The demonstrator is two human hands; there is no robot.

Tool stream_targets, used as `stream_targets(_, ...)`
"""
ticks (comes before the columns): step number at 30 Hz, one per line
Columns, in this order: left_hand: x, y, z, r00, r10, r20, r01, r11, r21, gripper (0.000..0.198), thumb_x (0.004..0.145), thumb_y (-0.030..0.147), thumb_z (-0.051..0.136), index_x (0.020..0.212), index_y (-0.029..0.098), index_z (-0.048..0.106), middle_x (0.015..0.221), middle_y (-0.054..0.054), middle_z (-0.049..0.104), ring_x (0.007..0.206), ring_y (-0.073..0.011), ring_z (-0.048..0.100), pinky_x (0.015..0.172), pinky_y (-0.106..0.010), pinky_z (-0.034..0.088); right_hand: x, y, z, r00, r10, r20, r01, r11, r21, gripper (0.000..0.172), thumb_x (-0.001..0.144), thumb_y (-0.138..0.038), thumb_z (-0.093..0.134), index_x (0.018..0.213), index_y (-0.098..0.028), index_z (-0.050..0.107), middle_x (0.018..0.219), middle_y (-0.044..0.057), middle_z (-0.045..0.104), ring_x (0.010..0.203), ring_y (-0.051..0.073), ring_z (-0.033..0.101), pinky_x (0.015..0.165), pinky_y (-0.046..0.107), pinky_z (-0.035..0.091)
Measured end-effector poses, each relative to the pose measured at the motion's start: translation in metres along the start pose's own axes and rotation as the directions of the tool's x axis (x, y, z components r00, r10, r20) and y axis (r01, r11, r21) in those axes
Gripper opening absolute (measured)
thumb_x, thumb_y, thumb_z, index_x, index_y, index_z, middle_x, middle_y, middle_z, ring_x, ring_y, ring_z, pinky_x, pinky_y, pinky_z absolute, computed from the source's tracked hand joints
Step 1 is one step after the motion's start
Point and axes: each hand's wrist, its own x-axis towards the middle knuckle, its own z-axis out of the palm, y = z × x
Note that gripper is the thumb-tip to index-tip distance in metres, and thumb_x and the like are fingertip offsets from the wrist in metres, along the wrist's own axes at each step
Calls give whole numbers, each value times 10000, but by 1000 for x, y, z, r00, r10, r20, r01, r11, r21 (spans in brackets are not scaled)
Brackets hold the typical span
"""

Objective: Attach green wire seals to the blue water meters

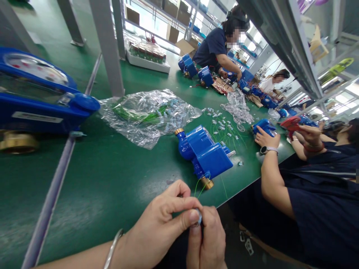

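Note:
At the table's near edge, my left hand (pixel 165 220) and my right hand (pixel 209 237) meet, closed with fingertips pinched around a small light-blue wire seal (pixel 198 216). Most of the seal is covered by my fingers. A thin green wire rises from it in a loop toward the brass end of a blue water meter (pixel 206 149), just beyond my hands. The meter lies tilted on the green table (pixel 112 179). Beyond it, loose seals with green wires (pixel 223 127) are scattered. A clear plastic bag (pixel 151 116) holds more of them.
A large blue meter (pixel 42 93) stands close at the left, beside a metal rail (pixel 53 201). To the right, a co-worker's hand rests on another blue meter (pixel 263 129), with a red tool (pixel 291 124) in the other hand. A white tray (pixel 147 56) sits farther back.

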Motion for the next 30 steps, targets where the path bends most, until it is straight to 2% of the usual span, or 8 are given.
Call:
stream_targets(6,1,1,1,1000,4,11,-4,1000,-5,297,917,353,465,754,192,653,833,-3,443,809,-123,473,697,-193,399,-8,-3,6,987,-20,-158,15,999,-36,275,888,-110,407,1155,-139,466,908,91,559,830,177,539,711,291,448)
stream_targets(9,-1,1,0,1000,-7,21,7,1000,9,301,920,345,460,742,191,649,834,0,438,803,-117,474,709,-194,398,-13,-7,9,963,230,-142,-221,972,77,171,920,-203,390,981,-177,548,800,60,561,755,165,541,673,274,437)
stream_targets(12,-2,-1,-1,999,-27,46,27,1000,-1,311,926,319,442,727,185,639,842,4,430,802,-108,478,735,-188,402,-11,-6,10,834,531,151,-522,671,526,297,930,-377,371,734,-192,496,541,-22,414,479,114,406,464,228,352)
stream_targets(14,-1,-3,-3,998,-27,51,26,999,23,321,929,306,433,713,186,638,836,5,429,821,-109,478,751,-184,398,-6,-3,7,738,522,427,-630,307,714,345,918,-442,366,685,-196,432,455,-75,280,381,78,238,392,204,251)
stream_targets(16,0,-4,-4,999,-17,46,13,997,74,319,930,320,436,723,197,646,827,7,427,835,-111,472,766,-184,386,-2,6,1,671,527,522,-684,168,710,356,913,-455,396,686,-184,436,459,-79,301,391,66,237,411,192,252)
stream_targets(21,-1,-6,-3,1000,-10,-19,12,993,118,203,910,350,489,866,245,656,859,17,451,796,-95,478,718,-176,364,17,41,-10,713,695,-91,-547,633,548,429,851,-496,534,1157,-198,497,1108,59,542,984,155,530,849,266,416)
stream_targets(26,-5,1,-3,997,26,71,-36,988,153,192,915,306,479,869,214,642,719,33,528,682,-85,495,640,-192,328,57,59,6,784,620,-32,-475,632,612,830,777,-543,588,1409,-256,133,1388,127,337,1185,251,452,948,405,399)
stream_targets(30,-9,10,-6,997,-15,73,2,986,166,163,870,251,504,818,168,634,723,16,534,681,-96,499,633,-196,335,69,51,14,781,623,-30,-542,701,463,828,754,-466,647,1382,-219,167,1305,149,422,1082,247,519,929,408,407)
